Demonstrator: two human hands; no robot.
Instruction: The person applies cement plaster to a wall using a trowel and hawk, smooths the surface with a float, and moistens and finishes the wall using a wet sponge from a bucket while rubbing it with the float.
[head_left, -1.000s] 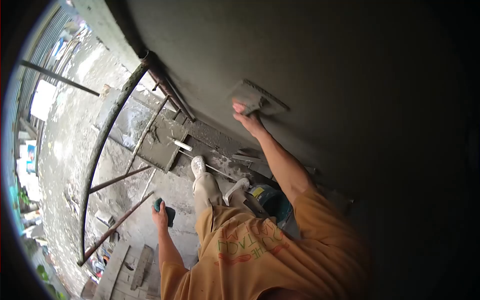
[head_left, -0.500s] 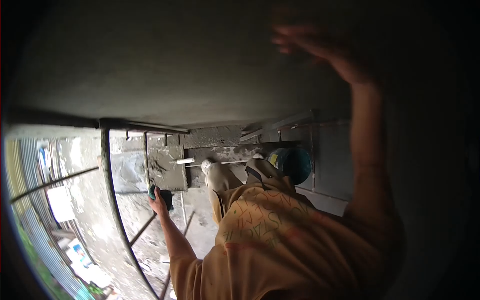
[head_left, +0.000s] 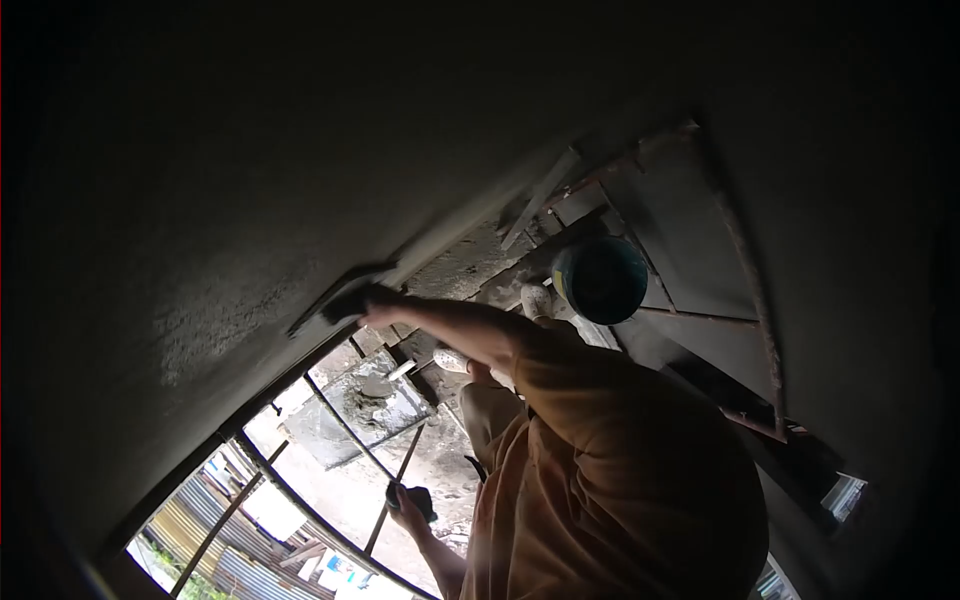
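My right hand (head_left: 378, 306) is closed on a dark float (head_left: 345, 300), which lies against the grey wall (head_left: 230, 180) near its lower edge. A rough, lighter patch shows on the wall left of the float. Lower down, my left hand (head_left: 408, 508) grips a dark sponge-like block (head_left: 424, 502), held away from the wall beside a metal bar. Below the right hand lies a board (head_left: 345, 425) with wet mortar (head_left: 368, 400) and a white-handled tool (head_left: 401, 370) at its edge.
A dark green bucket (head_left: 602, 280) stands near my feet. Curved scaffold pipes rise at the right (head_left: 745, 260) and lower left (head_left: 310, 512). Planks (head_left: 540, 198) lean beyond the bucket. Corrugated sheets (head_left: 200, 510) show far below at the lower left.
The view has turned. My right hand has swung from the upper right across to the left and down to the wall's lower edge. My left hand still holds the dark block.
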